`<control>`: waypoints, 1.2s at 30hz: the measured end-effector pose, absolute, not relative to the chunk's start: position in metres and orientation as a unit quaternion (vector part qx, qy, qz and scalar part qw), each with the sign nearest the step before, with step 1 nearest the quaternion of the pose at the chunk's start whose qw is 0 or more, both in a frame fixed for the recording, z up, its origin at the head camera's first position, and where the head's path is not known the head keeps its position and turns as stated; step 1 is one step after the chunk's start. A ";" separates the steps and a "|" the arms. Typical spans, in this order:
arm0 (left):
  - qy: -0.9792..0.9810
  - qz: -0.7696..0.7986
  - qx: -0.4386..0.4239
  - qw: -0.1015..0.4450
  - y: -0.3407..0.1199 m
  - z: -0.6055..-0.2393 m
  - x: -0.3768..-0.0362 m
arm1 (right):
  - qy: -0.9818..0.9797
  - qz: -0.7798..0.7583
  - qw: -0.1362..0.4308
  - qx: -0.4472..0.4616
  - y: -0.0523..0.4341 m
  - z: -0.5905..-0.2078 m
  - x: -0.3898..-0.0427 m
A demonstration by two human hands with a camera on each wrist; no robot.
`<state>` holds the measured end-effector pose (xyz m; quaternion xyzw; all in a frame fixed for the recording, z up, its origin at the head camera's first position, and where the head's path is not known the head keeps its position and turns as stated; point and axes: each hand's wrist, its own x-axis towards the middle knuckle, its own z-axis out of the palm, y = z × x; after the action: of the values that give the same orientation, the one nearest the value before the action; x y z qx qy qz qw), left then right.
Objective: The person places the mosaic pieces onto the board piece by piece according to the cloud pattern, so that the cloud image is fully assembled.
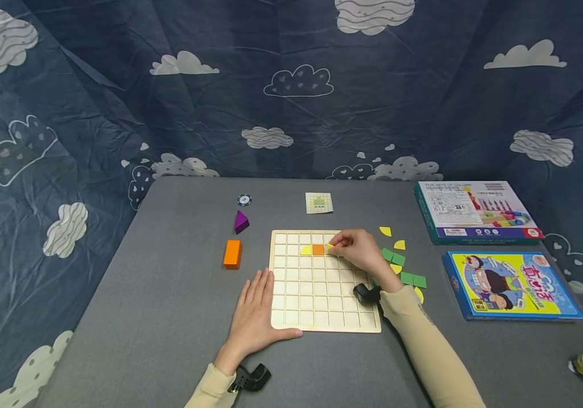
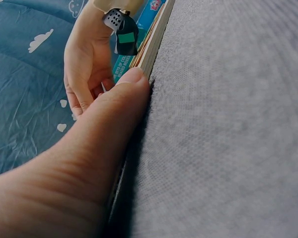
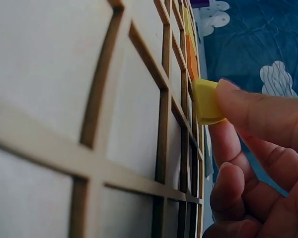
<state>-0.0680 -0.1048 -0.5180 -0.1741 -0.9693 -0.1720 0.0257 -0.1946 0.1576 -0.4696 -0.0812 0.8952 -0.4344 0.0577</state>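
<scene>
- Overhead first, from the head view: wooden grid board (image 1: 316, 283) lying flat on a grey table (image 1: 169, 317), long side running away from the person; right hand (image 1: 360, 252) pinching a yellow piece (image 1: 330, 247) at a cell just right of an orange tile (image 1: 318, 249), with a yellow tile (image 1: 306, 250) seated on the far side of that. Left hand (image 1: 255, 317) spread flat, fingers straight, pressing the table at the board's left edge. Loose green and yellow pieces (image 1: 400, 263) lying right of the board; orange block (image 1: 232, 253) and purple wedge (image 1: 241, 221) to the left; two game boxes (image 1: 505, 283) further right; cloud-print blue cloth (image 1: 291, 85) all round.
- Left wrist view: only a thumb (image 2: 114, 114) laid along the board's thin edge (image 2: 151, 47), table weave close up, right hand (image 2: 87, 64) beyond.
- Right wrist view: close on fingertips (image 3: 253, 111) clamped on the yellow piece (image 3: 206, 101), its flat face tilted towards the grid (image 3: 139, 124), touching a cell rim; not plain whether seated.
</scene>
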 end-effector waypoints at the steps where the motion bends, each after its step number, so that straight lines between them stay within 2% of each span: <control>1: -0.969 -0.171 -0.174 0.025 -0.105 -0.518 -0.068 | 0.896 -0.433 0.061 -0.079 0.157 -0.470 -0.195; 10: -0.970 -0.167 -0.175 0.022 -0.105 -0.518 -0.068 | 0.907 -0.409 0.074 -0.068 0.156 -0.468 -0.196; 36: -0.969 -0.177 -0.172 0.014 -0.104 -0.515 -0.068 | 0.940 -0.332 0.064 -0.036 0.148 -0.462 -0.196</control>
<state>-0.0676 -0.1044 -0.5149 -0.1719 -0.9689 -0.1772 0.0140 -0.1959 0.1479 -0.4622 -0.0360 0.9404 -0.3322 0.0639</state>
